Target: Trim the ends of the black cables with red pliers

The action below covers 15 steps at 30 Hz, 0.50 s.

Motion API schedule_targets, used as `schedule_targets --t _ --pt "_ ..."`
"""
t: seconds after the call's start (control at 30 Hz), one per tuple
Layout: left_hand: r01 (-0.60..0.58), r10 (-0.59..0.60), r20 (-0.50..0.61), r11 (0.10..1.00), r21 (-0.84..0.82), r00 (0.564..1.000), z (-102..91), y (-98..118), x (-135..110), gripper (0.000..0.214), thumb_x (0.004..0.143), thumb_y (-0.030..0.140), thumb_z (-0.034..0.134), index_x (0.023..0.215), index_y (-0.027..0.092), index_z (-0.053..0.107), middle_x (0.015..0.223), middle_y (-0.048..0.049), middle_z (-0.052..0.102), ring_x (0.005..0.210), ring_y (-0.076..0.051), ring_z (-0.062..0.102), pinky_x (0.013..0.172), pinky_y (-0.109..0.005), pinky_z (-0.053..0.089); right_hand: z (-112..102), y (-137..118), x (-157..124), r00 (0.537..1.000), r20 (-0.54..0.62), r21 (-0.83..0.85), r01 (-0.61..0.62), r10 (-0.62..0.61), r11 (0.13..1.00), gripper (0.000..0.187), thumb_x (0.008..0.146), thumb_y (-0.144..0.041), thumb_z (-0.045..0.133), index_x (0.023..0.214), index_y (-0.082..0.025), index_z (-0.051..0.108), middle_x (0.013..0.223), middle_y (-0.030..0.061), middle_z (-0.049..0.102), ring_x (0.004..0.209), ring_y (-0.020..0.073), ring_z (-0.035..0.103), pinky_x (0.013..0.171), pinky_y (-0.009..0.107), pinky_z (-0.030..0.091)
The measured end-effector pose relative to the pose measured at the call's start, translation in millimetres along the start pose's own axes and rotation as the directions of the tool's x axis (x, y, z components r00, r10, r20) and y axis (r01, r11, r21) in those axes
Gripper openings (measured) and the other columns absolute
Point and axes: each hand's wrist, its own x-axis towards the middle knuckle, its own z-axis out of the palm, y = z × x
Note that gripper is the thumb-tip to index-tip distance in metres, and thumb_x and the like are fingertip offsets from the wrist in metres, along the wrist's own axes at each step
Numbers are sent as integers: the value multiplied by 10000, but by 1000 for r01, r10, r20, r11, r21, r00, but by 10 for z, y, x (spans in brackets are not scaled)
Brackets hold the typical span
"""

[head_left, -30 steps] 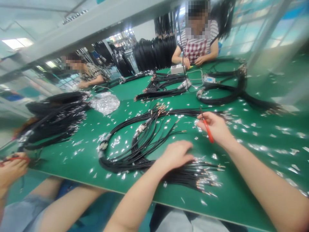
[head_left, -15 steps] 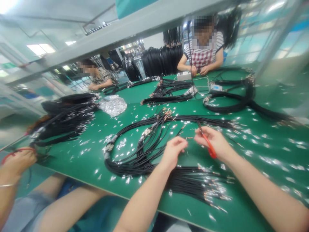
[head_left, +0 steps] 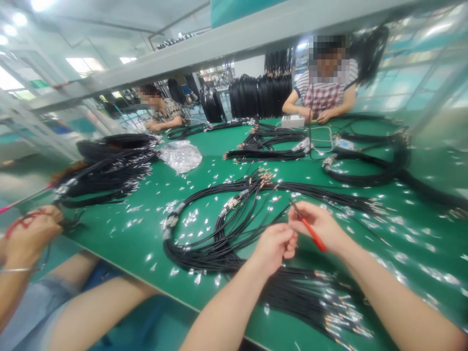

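Note:
My right hand [head_left: 316,222] is closed around red-handled scissors [head_left: 310,231], whose dark blades point up and to the left past the thumb. Its fingertips meet those of my left hand [head_left: 276,246], which is pinched shut. A thin black cable appears to run into that pinch, its tip hidden by the fingers. Behind and below both hands lies a looped bundle of black cables [head_left: 197,263] on the green table [head_left: 135,253]. Its fanned ends [head_left: 336,312] have coppery tips and clear plastic bits.
Small clear plastic scraps lie scattered across the table. A clear plastic bag [head_left: 181,156] and a dark cable pile [head_left: 113,165] are at left. More coils [head_left: 365,175] lie at right. A co-worker's hand [head_left: 34,239] holds red scissors at far left; two people sit opposite.
My hands have come together, the left moving right to meet the right. The coppery cable tip that showed between them is now hidden. The whole view has shifted slightly.

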Motion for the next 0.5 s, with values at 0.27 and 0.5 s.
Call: schedule_targets --t 0.27,0.5 --pt "-144 144 -82 990 0 986 45 71 -13 217 680 288 647 652 119 515 529 24 427 446 -51 355 416 -194 222 48 269 4 985 -115 271 -91 126 958 216 670 -240 682 828 -198 541 669 -38 541 553 94 514 552 243 432" --pt "-318 380 -236 911 264 894 22 -52 30 132 680 224 637 678 130 544 566 22 502 476 -66 446 488 -215 345 203 222 -81 955 -295 72 -6 27 997 199 681 -287 664 831 -206 562 712 -4 579 655 137 563 635 291 481"
